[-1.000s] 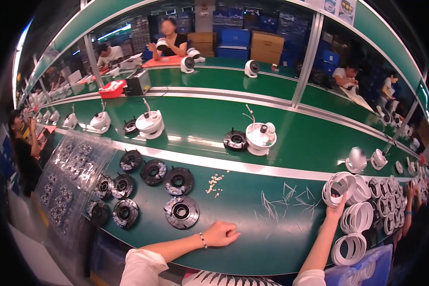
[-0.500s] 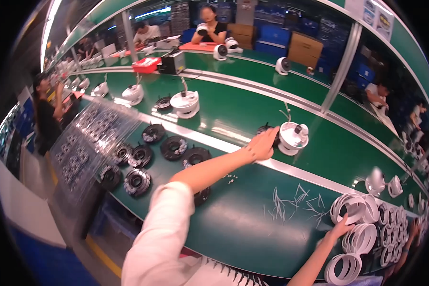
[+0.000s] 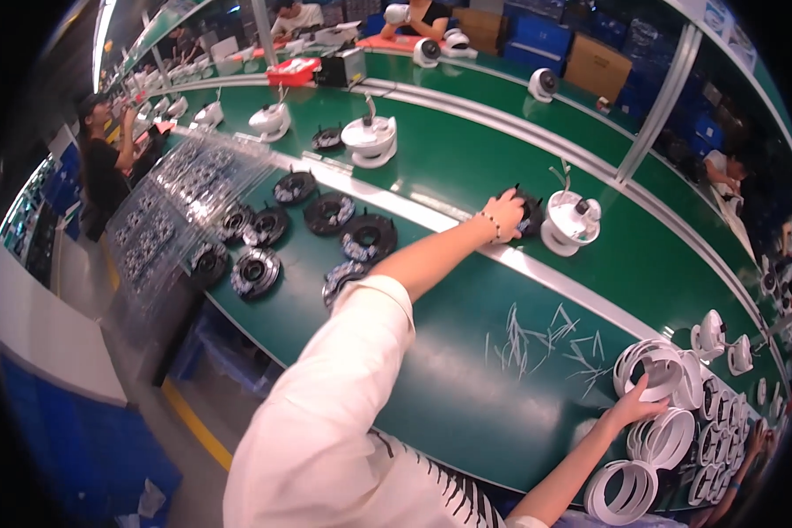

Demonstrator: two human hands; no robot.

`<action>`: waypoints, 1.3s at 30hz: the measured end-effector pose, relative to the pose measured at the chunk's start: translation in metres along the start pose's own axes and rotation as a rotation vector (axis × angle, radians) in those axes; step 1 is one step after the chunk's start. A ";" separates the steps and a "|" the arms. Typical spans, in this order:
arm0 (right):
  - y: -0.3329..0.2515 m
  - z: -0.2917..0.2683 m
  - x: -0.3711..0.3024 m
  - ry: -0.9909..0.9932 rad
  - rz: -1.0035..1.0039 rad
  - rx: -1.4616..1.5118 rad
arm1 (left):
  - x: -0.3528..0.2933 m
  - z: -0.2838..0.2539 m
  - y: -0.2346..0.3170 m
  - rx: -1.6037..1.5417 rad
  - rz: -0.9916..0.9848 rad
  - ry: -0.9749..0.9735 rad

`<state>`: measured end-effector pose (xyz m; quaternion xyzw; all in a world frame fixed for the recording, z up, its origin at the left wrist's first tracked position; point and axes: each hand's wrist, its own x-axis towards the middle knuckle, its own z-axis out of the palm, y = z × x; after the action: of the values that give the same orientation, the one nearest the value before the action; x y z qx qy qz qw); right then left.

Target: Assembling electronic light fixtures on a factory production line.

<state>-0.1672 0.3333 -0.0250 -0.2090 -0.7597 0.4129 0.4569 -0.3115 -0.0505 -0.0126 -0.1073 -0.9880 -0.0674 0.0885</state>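
My left hand (image 3: 504, 216) reaches over the table's metal edge with its fingers curled on a black ring-shaped part (image 3: 530, 214), which they partly hide. Just right of that part, a white camera housing (image 3: 572, 222) stands upright on the green belt, thin wires rising from it. At the lower right, my right hand (image 3: 635, 407) grips a white plastic ring (image 3: 665, 377), thumb up against its inside. More white rings (image 3: 623, 493) stand in stacks around that hand.
Several black ring parts (image 3: 368, 238) lie left of my left arm, beside clear plastic trays (image 3: 172, 198). White strips (image 3: 521, 343) are scattered mid-table. Other white housings (image 3: 370, 141) stand along the belt. Rows of small ring parts (image 3: 722, 440) fill the right end; co-workers sit around the line.
My left hand has gone from lying rather flat over the black ring part to curling its fingers on it. My right hand stays at the white rings. The whole view has shifted.
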 end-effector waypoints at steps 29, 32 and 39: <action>-0.075 -0.298 -0.030 0.173 -0.587 -0.583 | -0.258 -0.103 0.018 -0.146 -0.342 0.440; -0.062 -0.343 -0.001 -0.058 -0.446 -0.876 | -0.217 -0.106 0.105 -0.192 0.087 0.649; 0.050 -0.384 0.055 -0.794 -0.167 -0.901 | -0.173 -0.076 0.173 -0.433 0.656 0.127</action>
<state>0.1354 0.5674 0.0556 -0.1514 -0.9860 0.0599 0.0359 -0.0944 0.0710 0.0482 -0.4291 -0.8567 -0.2488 0.1415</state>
